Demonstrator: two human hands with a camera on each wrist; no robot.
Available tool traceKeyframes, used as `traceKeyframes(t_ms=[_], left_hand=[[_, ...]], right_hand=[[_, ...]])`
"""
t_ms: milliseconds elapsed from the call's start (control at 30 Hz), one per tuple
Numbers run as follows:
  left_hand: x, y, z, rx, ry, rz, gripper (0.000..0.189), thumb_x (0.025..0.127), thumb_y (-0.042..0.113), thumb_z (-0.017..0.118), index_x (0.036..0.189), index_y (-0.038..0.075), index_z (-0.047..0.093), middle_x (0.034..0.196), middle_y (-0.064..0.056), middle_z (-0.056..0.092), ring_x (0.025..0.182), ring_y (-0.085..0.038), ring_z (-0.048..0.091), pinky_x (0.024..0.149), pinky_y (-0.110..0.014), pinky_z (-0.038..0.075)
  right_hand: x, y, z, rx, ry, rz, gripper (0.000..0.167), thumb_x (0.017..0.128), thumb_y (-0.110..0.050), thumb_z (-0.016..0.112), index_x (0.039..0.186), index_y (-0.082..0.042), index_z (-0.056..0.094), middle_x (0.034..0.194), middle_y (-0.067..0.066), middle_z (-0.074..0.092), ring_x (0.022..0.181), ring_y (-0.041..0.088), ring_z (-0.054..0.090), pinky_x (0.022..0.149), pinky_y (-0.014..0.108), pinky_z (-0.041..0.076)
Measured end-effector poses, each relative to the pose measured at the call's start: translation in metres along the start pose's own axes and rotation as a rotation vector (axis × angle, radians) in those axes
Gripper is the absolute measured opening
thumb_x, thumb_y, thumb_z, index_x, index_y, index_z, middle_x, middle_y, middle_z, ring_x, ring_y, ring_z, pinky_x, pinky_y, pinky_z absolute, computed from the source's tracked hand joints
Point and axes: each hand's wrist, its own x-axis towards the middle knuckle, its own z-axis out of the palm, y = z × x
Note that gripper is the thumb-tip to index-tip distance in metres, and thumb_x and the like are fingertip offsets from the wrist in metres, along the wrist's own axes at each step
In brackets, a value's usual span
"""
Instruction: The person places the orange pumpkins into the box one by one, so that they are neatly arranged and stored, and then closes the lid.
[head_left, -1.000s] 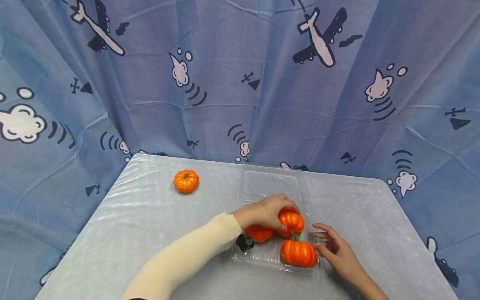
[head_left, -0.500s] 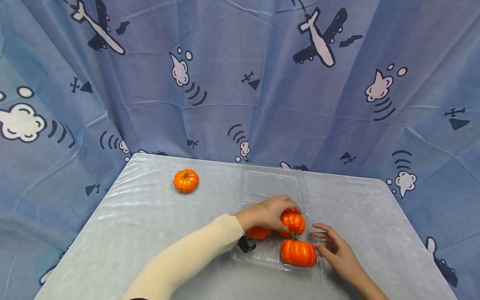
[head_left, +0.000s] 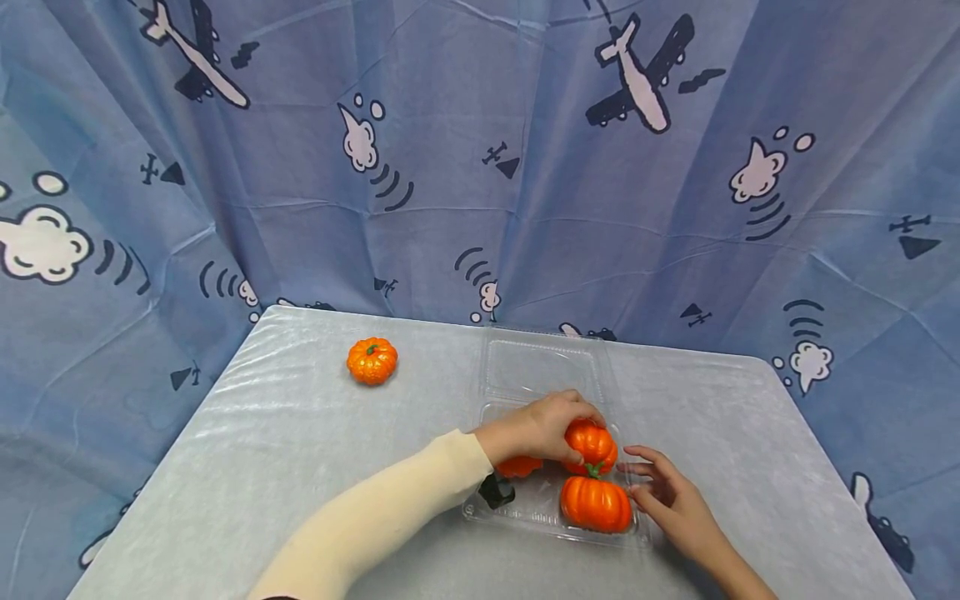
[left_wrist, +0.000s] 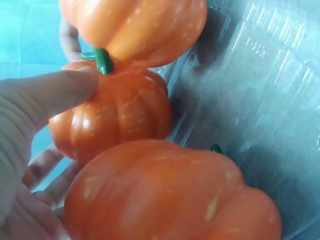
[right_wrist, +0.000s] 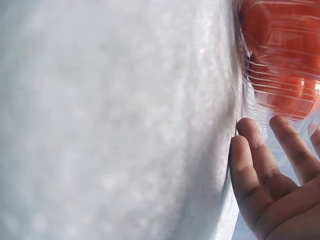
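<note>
In the head view my left hand (head_left: 542,427) holds an orange toy pumpkin (head_left: 594,446) with a green stem, inside a clear plastic clamshell box (head_left: 532,530). The left wrist view shows the thumb (left_wrist: 60,92) on top of this pumpkin near the stem, with fingers round its far side. A second pumpkin (head_left: 596,505) lies on its side in the box's front right, against the held one. Partly hidden under my left wrist is a third pumpkin (head_left: 519,467). My right hand (head_left: 678,506), fingers loosely spread, is at the box's right wall; its fingertips appear to touch it.
A smaller pumpkin (head_left: 372,361) stands apart on the grey-white table cover (head_left: 300,433), at the back left. The box's clear lid (head_left: 540,367) lies folded open behind it. A black device (head_left: 497,490) sits at my left wrist. A blue patterned curtain (head_left: 450,167) hangs behind the table.
My left hand and the pumpkin it holds have shifted slightly right, toward the box's right wall. The right hand stays in place.
</note>
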Motion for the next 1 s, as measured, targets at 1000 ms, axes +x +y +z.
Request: traceKeyframes(t_ms=[1000], left_hand=[[-0.034,-0.017,-0.032,-0.044,0.077,0.006,0.043,0.085,0.027,0.068,0.125,0.015,0.059,0.123,-0.005,0.060,0.113,-0.018,0.057,0.094,-0.024,0.047]], right_hand=[[0.000,0.000,0.000,-0.012,-0.002,0.029,0.048,0.092,-0.004,0.061,0.136,-0.001,0.043,0.115,0.030,0.061,0.081,0.002,0.065,0.065,0.026,0.057]])
